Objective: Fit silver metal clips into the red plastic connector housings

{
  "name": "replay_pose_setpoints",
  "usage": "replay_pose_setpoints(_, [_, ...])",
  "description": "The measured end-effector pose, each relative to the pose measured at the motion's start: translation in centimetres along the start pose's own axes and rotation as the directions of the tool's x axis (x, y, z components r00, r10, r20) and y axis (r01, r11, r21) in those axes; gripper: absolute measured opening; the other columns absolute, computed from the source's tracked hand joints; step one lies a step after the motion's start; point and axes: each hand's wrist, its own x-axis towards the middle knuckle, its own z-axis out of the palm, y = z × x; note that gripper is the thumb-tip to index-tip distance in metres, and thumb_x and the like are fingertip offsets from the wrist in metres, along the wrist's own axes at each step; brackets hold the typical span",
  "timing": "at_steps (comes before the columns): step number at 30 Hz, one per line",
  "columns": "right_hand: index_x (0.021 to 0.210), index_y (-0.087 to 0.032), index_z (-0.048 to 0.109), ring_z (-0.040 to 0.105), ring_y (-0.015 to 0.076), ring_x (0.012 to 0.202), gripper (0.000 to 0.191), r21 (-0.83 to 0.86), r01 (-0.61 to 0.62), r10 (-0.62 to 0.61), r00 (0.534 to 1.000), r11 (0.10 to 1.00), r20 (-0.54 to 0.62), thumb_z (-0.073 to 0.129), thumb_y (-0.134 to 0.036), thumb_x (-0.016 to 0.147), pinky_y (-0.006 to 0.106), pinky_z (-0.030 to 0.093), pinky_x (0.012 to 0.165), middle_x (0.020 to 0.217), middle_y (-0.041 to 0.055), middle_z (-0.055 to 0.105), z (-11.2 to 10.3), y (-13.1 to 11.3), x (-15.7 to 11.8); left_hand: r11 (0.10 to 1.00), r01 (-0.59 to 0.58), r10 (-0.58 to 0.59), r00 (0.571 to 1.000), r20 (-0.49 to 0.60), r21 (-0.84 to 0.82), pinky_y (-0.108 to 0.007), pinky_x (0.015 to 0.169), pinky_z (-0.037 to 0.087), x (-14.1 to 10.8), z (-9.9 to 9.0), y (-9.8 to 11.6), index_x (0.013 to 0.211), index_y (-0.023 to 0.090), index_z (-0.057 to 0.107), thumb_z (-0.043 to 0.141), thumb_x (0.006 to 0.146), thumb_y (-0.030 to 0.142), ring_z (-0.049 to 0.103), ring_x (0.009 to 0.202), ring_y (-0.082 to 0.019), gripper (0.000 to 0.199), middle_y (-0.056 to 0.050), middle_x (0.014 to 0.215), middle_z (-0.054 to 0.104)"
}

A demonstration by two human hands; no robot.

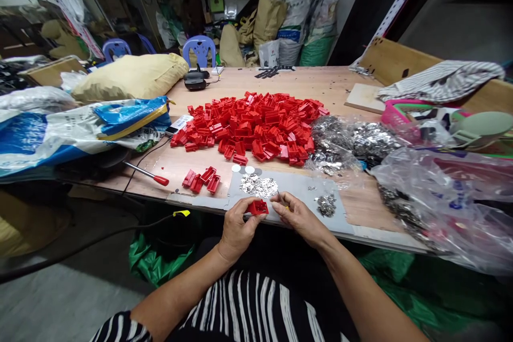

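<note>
My left hand point(237, 227) grips a small red plastic housing point(258, 207) at the table's front edge, its hollow side facing up. Close by on the right, my right hand point(298, 215) has its fingers pinched on a thin object with a yellow part point(287, 208); its kind is too small to tell. Just beyond the hands, a pile of small flat metal pieces point(258, 185) lies on a grey mat point(294, 181). A smaller heap of metal parts point(326, 206) is on the mat to the right. Several red housings point(202, 179) sit to the left.
A large heap of red housings point(256, 123) covers the table's middle. Plastic bags of metal parts point(340, 141) and a pink-rimmed basket point(395, 112) stand right. A red-handled lever point(160, 179) juts out at left, near a blue-white sack point(80, 128) and a cable point(100, 234).
</note>
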Motion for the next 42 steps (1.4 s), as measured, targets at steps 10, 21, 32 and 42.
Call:
replay_pose_setpoints(10, [0.103,-0.024,0.065,0.061,0.0190,0.075,0.023,-0.495,0.112,-0.164,0.984,0.862,-0.063,0.052,-0.035,0.087,0.031,0.046,0.069,0.085,0.0034,0.067,-0.2,1.2,-0.7,0.996,-0.027,0.015,0.989,0.148,0.085,-0.039,0.094,0.051,1.1,-0.5,-1.6,0.121,0.021,0.057,0.063,0.081,0.015,0.063,0.106,-0.021,0.041,-0.007,0.113,0.067])
replay_pose_setpoints(21, [0.094,-0.023,0.069,0.063,0.0192,0.084,0.018,-0.645,0.196,-0.238,0.971,0.739,0.023,0.052,-0.022,0.087,0.031,0.046,0.077,0.091,0.0049,0.067,0.4,0.8,-0.4,0.989,-0.105,0.061,0.933,0.354,0.107,-0.035,0.087,0.052,2.7,-1.1,-2.5,0.121,0.021,0.058,0.064,0.076,0.007,0.063,0.097,-0.019,0.048,-0.006,0.103,0.067])
replay_pose_setpoints(32, [0.090,-0.023,0.069,0.062,0.0203,0.084,0.017,-0.665,0.165,-0.199,0.980,0.729,0.024,0.053,-0.021,0.086,0.032,0.046,0.077,0.089,0.0051,0.068,0.4,0.9,-0.2,0.992,-0.124,0.104,0.929,0.356,0.035,-0.033,0.083,0.051,3.1,-1.3,-3.1,0.111,0.020,0.062,0.068,0.074,0.012,0.064,0.091,-0.019,0.038,-0.005,0.097,0.068])
replay_pose_setpoints(42, [0.083,-0.022,0.065,0.061,0.0199,0.079,0.016,-0.725,0.039,-0.123,0.990,0.688,-0.063,0.050,-0.017,0.084,0.030,0.041,0.071,0.084,0.0053,0.067,2.2,-0.1,0.5,0.992,-0.122,0.102,0.936,0.337,0.038,-0.033,0.084,0.053,3.1,-1.2,-3.4,0.108,0.020,0.063,0.068,0.074,0.010,0.066,0.094,-0.019,0.036,-0.005,0.102,0.071])
